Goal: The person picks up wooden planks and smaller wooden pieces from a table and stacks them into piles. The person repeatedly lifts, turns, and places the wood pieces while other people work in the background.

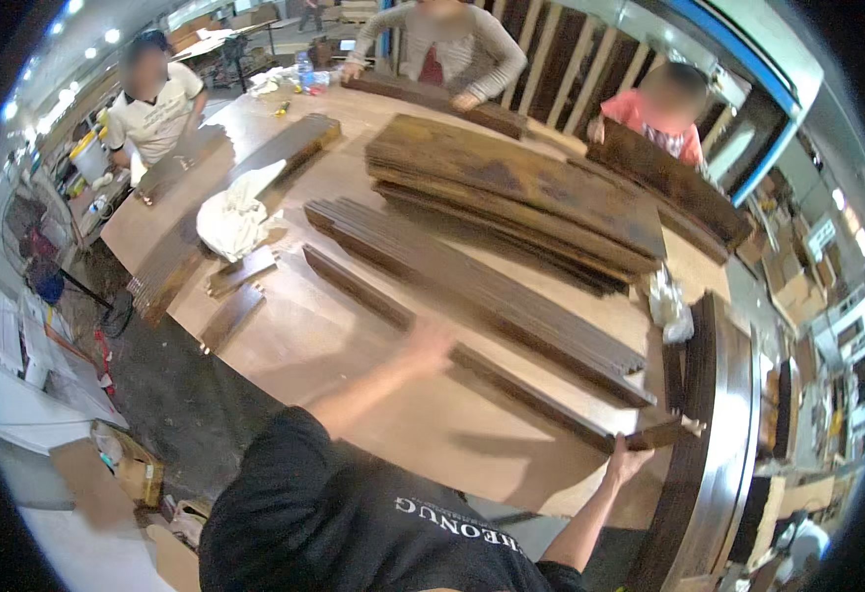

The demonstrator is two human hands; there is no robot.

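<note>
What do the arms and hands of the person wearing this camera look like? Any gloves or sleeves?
A black short-sleeved shirt with white lettering across the front; forearms bare below its sleeves. The left hand, blurred, and the right hand wear no gloves.

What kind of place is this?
It looks like a woodworking or furniture workshop. There's a big worktable, a stack of dark wooden boards on it, and a long brown strip at the person's left hand.
</note>
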